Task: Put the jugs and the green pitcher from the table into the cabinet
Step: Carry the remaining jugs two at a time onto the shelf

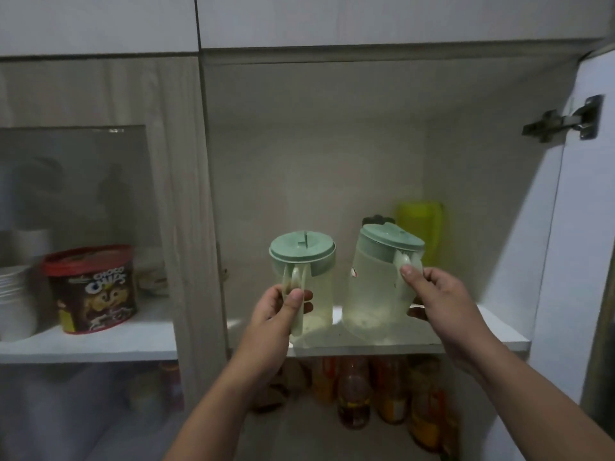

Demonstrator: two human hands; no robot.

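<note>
Jugs at the cabinet shelf (499, 337), one per hand.
Left hand (279, 311) closed on upright left jug (304, 281) handle; right hand (436, 297) closed on right jug (376, 287), tilted left, base perhaps touching; green pitcher (421, 227) behind.

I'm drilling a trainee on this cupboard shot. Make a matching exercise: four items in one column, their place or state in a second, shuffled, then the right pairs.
Column one:
1. jug in the left hand
2. jug in the right hand
3. yellow-green pitcher
4. chocolate cereal tub

Column two:
A. behind glass, on the shelf of the left compartment
B. tilted, held by its handle
C. upright, held by its handle
D. standing at the back of the open compartment, untouched

Pairs: 1-C, 2-B, 3-D, 4-A
</note>
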